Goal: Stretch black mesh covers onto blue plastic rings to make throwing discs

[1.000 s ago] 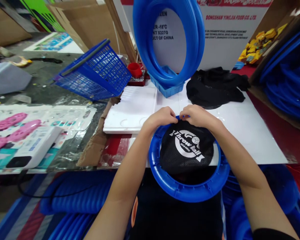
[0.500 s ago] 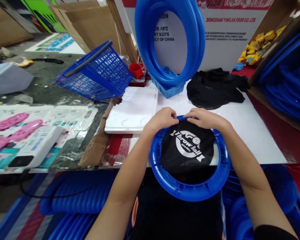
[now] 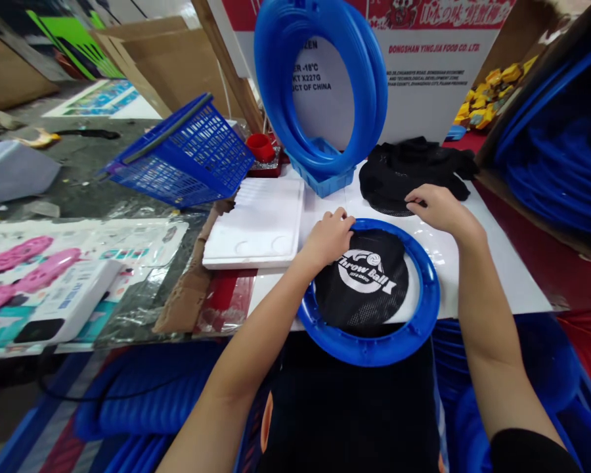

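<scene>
A blue plastic ring [image 3: 426, 289] lies flat at the table's front edge, jutting partly over it. Inside it rests a black mesh disc [image 3: 359, 305] with white "Throw Ball" print, leaving a gap at the ring's right side. My left hand [image 3: 331, 235] is closed over the ring's upper left rim, where the disc's edge meets it. My right hand [image 3: 440, 209] is off the ring, fingers bent and pinched, over the front of a pile of black mesh fabric [image 3: 389, 177]. Whether it touches the pile or holds anything cannot be made out.
Stacked blue rings [image 3: 374, 98] stand upright in a light-blue basket [image 3: 325, 184] against a printed carton. A white foam block [image 3: 256, 223] lies left of my left hand. Further left are a tilted blue basket [image 3: 182, 157] and a white box [image 3: 69, 299]. More blue rings fill the right-hand box.
My right hand has let go of the ring's top rim and moved right and up to the black fabric pile. My left hand stays at the rim. The view has shifted slightly.
</scene>
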The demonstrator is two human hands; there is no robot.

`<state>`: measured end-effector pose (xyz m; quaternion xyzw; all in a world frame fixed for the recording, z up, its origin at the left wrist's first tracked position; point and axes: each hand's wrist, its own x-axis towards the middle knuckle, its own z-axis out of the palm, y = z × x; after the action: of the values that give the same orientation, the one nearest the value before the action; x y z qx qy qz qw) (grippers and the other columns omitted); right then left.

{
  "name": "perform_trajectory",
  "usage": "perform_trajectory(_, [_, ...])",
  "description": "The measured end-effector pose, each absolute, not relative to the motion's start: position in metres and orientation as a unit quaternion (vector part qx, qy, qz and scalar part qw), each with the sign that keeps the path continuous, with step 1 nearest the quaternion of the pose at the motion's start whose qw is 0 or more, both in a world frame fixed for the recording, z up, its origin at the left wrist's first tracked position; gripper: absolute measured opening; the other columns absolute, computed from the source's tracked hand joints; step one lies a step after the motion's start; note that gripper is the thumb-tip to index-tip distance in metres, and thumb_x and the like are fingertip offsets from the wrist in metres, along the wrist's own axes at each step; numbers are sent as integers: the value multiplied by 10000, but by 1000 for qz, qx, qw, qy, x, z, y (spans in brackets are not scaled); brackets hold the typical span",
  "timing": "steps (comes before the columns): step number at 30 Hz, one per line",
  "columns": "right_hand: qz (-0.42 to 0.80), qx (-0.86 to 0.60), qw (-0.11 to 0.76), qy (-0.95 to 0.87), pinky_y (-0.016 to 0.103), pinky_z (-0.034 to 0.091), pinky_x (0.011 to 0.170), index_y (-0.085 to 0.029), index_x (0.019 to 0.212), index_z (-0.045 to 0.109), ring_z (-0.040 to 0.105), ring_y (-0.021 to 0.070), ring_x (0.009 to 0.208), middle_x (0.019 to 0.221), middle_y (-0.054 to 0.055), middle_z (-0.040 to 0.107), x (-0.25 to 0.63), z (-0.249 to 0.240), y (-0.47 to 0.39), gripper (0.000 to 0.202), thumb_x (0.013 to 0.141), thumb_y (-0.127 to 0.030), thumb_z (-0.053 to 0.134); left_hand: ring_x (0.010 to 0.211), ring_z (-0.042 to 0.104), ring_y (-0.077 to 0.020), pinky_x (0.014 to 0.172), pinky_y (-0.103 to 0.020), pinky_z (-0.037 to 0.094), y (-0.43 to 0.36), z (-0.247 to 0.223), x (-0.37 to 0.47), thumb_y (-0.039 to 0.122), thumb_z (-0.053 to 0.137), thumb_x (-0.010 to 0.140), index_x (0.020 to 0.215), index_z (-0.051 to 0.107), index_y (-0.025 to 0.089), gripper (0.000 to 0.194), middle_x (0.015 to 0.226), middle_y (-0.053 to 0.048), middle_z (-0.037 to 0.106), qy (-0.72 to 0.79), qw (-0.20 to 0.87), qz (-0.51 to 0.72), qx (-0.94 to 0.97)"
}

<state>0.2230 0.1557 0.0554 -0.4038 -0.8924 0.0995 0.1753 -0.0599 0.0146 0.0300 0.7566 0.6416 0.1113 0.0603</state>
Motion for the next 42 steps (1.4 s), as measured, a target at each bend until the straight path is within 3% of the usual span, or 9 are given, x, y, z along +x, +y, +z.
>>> perform_trajectory(4, [94,-432,193,-876,378,520,931,-190,1011,799,686,265,1024,1086,118,750,240,63,158,222,958,-354,660,1124,673,-376,880,-465,562,9,34,-62,329,544,1042,1308,647,170,326,1344,-210,589,708,48,93,698])
perform_trajectory(7, [159,-438,84,-881,363,520,868,-209,939,795,687,253,955,1054,94,743,245,64,156,272,950,-467,708,1055,723,-353,879,-445,559,6,33,-64,400,583,1017,1387,594,190,425,1322,-194,601,702,107,105,696])
perform_trajectory(11, [165,-483,-19,-860,375,545,850,-203,943,803,667,253,957,1275,137,652,237,54,153,266,899,-465,790,1017,727,-334,823,-393,533,3,39,-70,543,647,972,1444,566,204,587,1251,-178,677,692,155,98,699])
perform_trajectory(15, [124,-438,-39,-890,452,550,981,-195,878,794,611,351,1171,1376,168,555,217,42,145,164,838,-338,863,779,673,-264,723,-357,457,0,56,-80,696,571,996,959,727,207,514,815,-99,707,654,165,106,730])
perform_trajectory(19, [151,-337,-6,-929,523,486,1114,-188,830,761,548,392,1321,1484,165,529,190,38,129,58,871,-208,796,735,640,-221,773,-359,466,1,63,-81,583,536,1065,785,709,216,493,730,-66,687,615,100,217,751])
perform_trajectory(23, [259,-190,74,-944,439,488,1083,-197,931,729,620,279,1194,1258,113,677,164,38,113,50,947,-193,682,1116,696,-256,1034,-388,515,9,50,-75,430,690,1012,1064,774,217,235,1171,-103,762,492,157,278,810])
perform_trajectory(26, [329,-129,123,-927,386,505,1000,-210,905,700,649,235,1061,1105,65,713,155,36,108,77,964,-256,681,1317,628,-303,1166,-450,484,16,32,-73,412,796,938,1136,786,228,270,1382,-124,680,439,195,257,839])
perform_trajectory(35, [354,-178,131,-909,423,506,1049,-234,983,764,660,281,1164,1243,73,714,164,35,117,240,921,-465,779,1234,684,-271,1164,-449,500,30,9,-73,272,731,971,967,804,214,93,1304,-109,708,435,242,337,799])
perform_trajectory(42, [379,-180,147,-896,425,507,1076,-231,947,799,676,276,1167,1263,77,726,167,28,125,257,924,-482,748,1036,729,-248,1026,-407,544,32,5,-73,258,772,935,957,821,227,62,1030,-48,807,457,245,361,775])
